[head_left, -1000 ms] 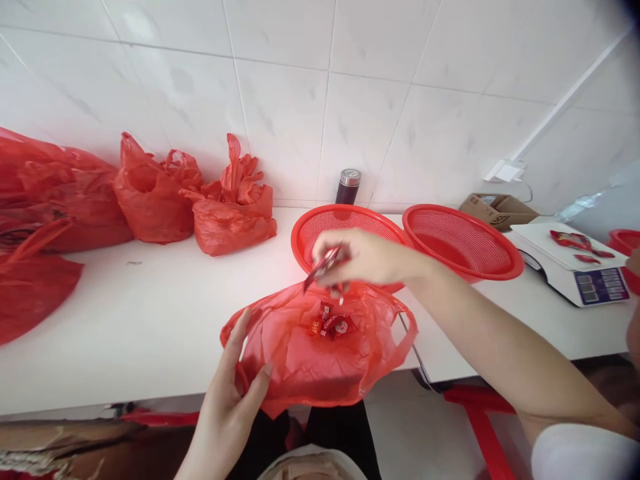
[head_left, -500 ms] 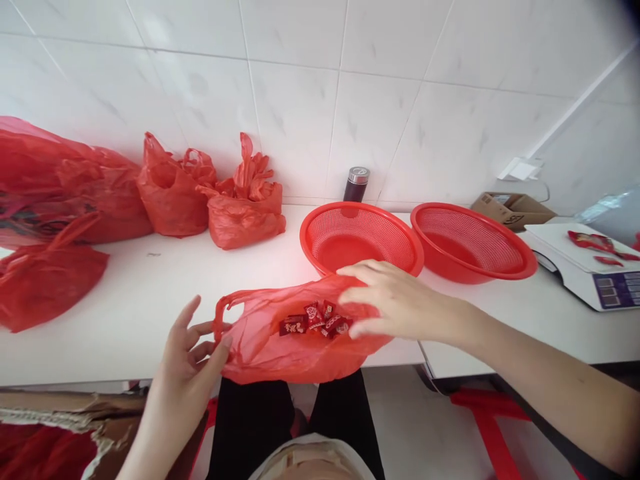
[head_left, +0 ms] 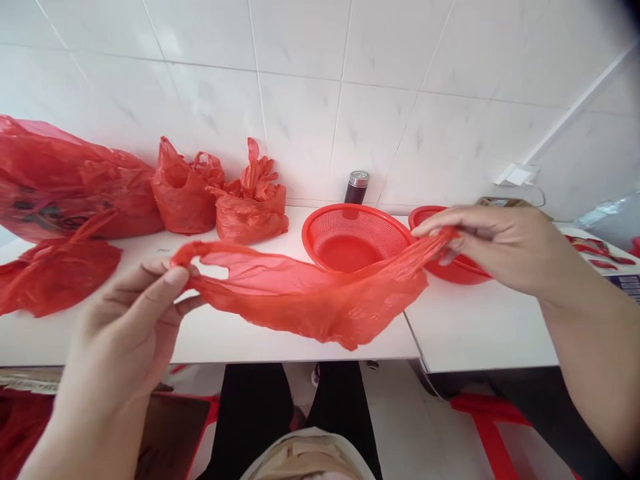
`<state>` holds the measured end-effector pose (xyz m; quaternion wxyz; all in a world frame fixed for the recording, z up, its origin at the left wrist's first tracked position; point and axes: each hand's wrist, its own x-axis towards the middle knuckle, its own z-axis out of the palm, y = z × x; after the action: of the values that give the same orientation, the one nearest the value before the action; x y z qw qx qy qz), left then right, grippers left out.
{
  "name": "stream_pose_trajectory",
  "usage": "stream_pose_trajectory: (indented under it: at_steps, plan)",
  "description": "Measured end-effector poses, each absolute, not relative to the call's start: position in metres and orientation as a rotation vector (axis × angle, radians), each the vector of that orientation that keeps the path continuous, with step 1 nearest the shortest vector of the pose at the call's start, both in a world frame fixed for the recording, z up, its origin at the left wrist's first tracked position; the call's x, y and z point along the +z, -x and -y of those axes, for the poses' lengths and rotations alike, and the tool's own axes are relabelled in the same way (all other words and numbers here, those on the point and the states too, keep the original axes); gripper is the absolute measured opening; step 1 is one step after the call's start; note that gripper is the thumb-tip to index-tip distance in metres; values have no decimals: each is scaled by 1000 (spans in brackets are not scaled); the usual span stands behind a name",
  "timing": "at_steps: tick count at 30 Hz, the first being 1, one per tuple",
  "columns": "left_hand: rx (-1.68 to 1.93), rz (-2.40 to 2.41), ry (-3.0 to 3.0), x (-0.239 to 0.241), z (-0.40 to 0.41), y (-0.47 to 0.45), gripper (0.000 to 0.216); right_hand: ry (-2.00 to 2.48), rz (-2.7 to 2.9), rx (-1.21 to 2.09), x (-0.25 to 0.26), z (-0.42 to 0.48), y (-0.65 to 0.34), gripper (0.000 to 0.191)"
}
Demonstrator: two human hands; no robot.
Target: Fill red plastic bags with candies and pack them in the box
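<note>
A thin red plastic bag point(head_left: 310, 297) hangs stretched between my two hands above the white table's front edge. My left hand point(head_left: 133, 310) pinches the bag's left handle loop at the lower left. At the right, my right hand point(head_left: 493, 243) pinches the other handle, raised in front of the right basket. The bag sags in the middle; what lies inside it is hidden.
Two red mesh baskets point(head_left: 357, 233) point(head_left: 450, 267) stand on the white table point(head_left: 475, 327), a dark flask point(head_left: 356, 187) behind them by the tiled wall. Several filled red bags point(head_left: 250, 203) lie at back left. A scale point(head_left: 620, 267) with red packets is far right.
Both hands have taken hold of the bag's handles and pulled them apart and upward, closing the bag's mouth. The small red packets seen inside it earlier are hidden now.
</note>
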<state>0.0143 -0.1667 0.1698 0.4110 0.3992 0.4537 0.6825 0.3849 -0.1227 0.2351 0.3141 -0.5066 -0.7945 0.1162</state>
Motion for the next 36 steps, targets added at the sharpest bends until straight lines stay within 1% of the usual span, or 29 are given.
stream_pose_trajectory:
  at_steps: [1, 3, 5, 6, 8, 11, 13, 16, 17, 19, 21, 23, 26, 27, 29, 31, 32, 33, 34, 36]
  plan:
    - [1713, -1100, -1079, 182, 165, -17, 12, 1285, 2099, 326, 242, 122, -382, 24]
    - [1542, -1083, -1234, 199, 163, -20, 11, 1220, 2180, 412, 250, 120, -377, 23]
    - [1370, -1037, -1264, 208, 161, -20, 15, 1207, 2155, 459, 254, 117, -372, 22]
    - [1340, -988, -1237, 211, 160, -20, 16, 1205, 2087, 466, 256, 115, -370, 23]
    - [1373, -864, -1166, 215, 160, -21, 18, 1201, 2001, 498, 259, 114, -365, 26]
    - [1404, -761, -1081, 217, 161, -27, 17, 1204, 2164, 566, 257, 117, -351, 30]
    - [1397, -785, -1051, 218, 163, -33, 18, 1202, 2335, 636, 245, 122, -338, 42]
    - [1395, -877, -1066, 221, 166, -39, 26, 1247, 2452, 827, 212, 124, -318, 75]
    - [1398, -906, -1085, 222, 167, -38, 28, 1279, 2431, 897, 199, 123, -311, 83]
    - [1436, -942, -1134, 225, 169, -35, 29, 1317, 2306, 1020, 176, 115, -297, 89]
    - [1457, -953, -1164, 228, 170, -30, 26, 1265, 2131, 1134, 160, 104, -282, 82]
    - [1453, -955, -1161, 229, 169, -22, 23, 1109, 1966, 1261, 156, 93, -268, 65]
    - [1435, -950, -1179, 227, 165, -8, 23, 768, 1782, 1432, 169, 82, -251, 41]
    - [1416, -948, -1205, 226, 162, -3, 28, 653, 1744, 1451, 177, 82, -247, 36]
    - [1304, -986, -1289, 224, 157, 3, 47, 466, 1745, 1422, 198, 86, -239, 27]
    - [1109, -1073, -1399, 223, 151, 2, 64, 371, 1872, 1329, 220, 95, -231, 23]
    - [995, -1100, -1461, 223, 148, -1, 66, 358, 1969, 1267, 229, 100, -226, 23]
    - [884, -1100, -1524, 222, 146, -7, 63, 353, 2070, 1200, 238, 105, -221, 22]
    - [780, -1078, -1585, 221, 144, -14, 54, 353, 2162, 1131, 244, 109, -215, 22]
    - [624, -1026, -1675, 217, 142, -29, 24, 343, 2292, 1020, 250, 114, -203, 21]
